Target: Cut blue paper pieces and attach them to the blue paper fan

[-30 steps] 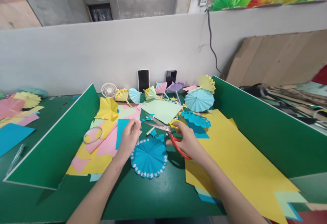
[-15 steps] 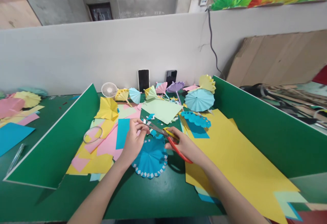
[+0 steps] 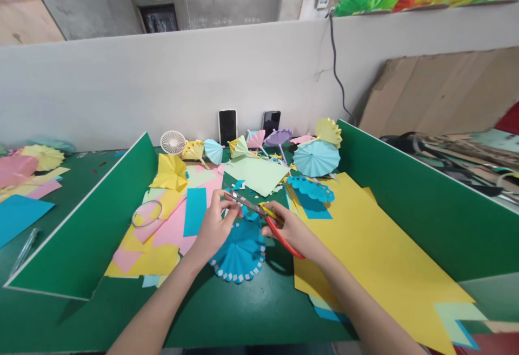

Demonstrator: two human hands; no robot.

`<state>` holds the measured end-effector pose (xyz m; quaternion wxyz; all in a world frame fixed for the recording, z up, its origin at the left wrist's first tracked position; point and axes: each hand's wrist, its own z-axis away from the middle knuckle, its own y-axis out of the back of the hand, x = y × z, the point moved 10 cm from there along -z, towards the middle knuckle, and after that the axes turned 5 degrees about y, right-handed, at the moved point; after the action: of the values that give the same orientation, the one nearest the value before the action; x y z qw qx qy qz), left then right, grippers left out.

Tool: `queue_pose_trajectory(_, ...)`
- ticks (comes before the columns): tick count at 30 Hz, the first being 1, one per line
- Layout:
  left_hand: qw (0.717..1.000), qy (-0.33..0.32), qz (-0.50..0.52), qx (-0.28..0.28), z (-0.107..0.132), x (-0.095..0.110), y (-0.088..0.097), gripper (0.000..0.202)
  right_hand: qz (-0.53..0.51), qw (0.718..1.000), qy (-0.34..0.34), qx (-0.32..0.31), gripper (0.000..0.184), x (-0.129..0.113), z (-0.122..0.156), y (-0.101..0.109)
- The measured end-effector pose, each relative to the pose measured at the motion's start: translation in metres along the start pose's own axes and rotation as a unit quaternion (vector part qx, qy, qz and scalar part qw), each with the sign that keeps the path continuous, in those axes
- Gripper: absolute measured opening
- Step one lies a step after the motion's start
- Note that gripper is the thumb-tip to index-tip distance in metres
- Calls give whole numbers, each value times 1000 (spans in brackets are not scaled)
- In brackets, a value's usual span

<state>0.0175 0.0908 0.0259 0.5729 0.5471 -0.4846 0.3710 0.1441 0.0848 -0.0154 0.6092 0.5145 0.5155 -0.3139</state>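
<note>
My right hand (image 3: 290,230) grips red and yellow scissors (image 3: 263,215), whose blades point left toward my left hand (image 3: 214,225). My left hand is closed in a pinch right at the blade tips, holding a small piece that I cannot make out. Just below both hands a blue pleated paper circle (image 3: 239,255) with a white-dotted edge lies on the green table (image 3: 227,312). A large yellow sheet (image 3: 377,258) lies under my right forearm.
Pink, yellow and blue paper sheets (image 3: 170,225) and a clear tape ring (image 3: 146,213) lie to the left. Paper umbrellas (image 3: 316,158), a small white fan (image 3: 173,142) and two phones (image 3: 227,126) stand at the back. Green dividers (image 3: 405,198) wall in both sides.
My left hand moved right to meet the scissor tips. The scissors went from open to nearly closed and shifted left, down over the blue circle.
</note>
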Motion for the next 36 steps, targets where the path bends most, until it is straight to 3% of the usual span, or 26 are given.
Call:
queue_pose_trajectory(23, 1000, -5, -11, 5, -1, 2, 1, 9, 18, 1000, -1, 20, 41, 10, -3, 4)
queue_pose_trajectory(36, 1000, 5, -26, 7, -3, -1, 2, 13, 155, 985, -15, 74, 41, 9, -3, 18)
